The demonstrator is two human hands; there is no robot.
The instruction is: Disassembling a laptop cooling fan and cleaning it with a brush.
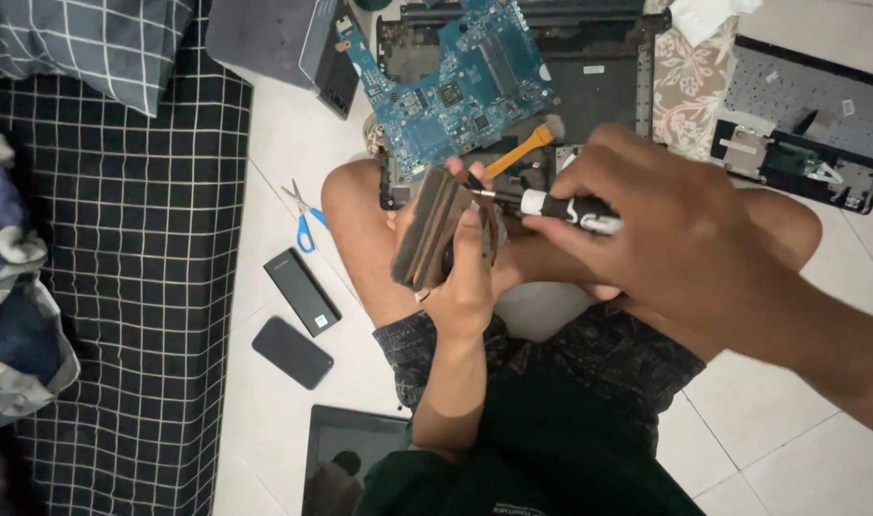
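at the centre of the frame the left hand point(465, 277) is closed around a finned metal cooling part point(429, 229), holding it upright over the knees so its upper end faces the tool. the right hand point(666, 229) is wrapped around a black-and-white screwdriver point(561, 205), tip laid sideways against the top of the part, probably to reach a small fastener there; the fastener itself is too small to see. behind the hands, an orange-handled brush point(527, 145) lies on the opened laptop base point(599, 91), beside the blue circuit board point(456, 86) at upper centre. the keyboard panel point(809, 124) is cut off at upper right. left of centre on the tiles lie blue scissors point(305, 220), a black box point(301, 291) and a phone point(291, 352). the right hand hides most of the screwdriver's handle.
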